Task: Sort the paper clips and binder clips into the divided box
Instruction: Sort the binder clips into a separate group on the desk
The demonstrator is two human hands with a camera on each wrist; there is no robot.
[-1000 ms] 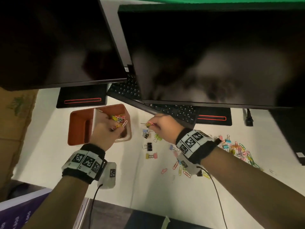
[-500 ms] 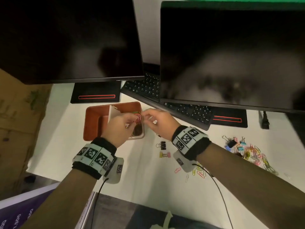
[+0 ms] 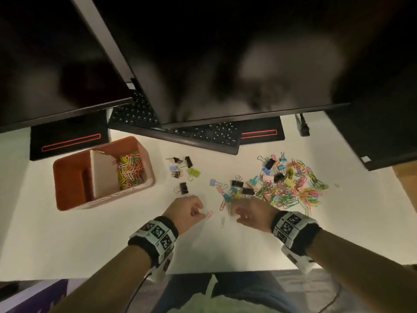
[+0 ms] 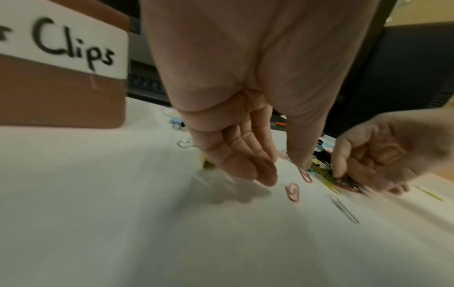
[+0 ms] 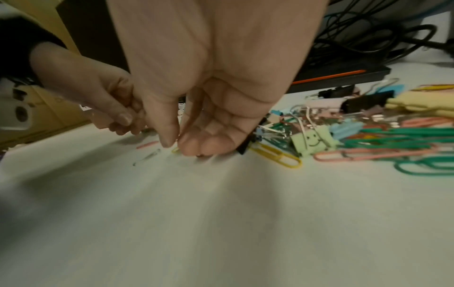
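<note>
two hands are hovering low over the white desk (image 3: 67,233). the left hand (image 3: 184,212), fingers apart, is touching one pink paper clip (image 3: 209,214); the right hand (image 3: 250,214) is pinching one yellow paper clip (image 5: 176,149). the divided box (image 3: 67,177) is sitting left, paper clips in one compartment.

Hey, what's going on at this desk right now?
A person is sorting clips into a divided box. One compartment already holds paper clips; the other looks empty. Both hands are down on the desk near the front of the mixed pile: the left hand reaches for a pink clip, and the right hand pinches at a yellow clip.
</note>
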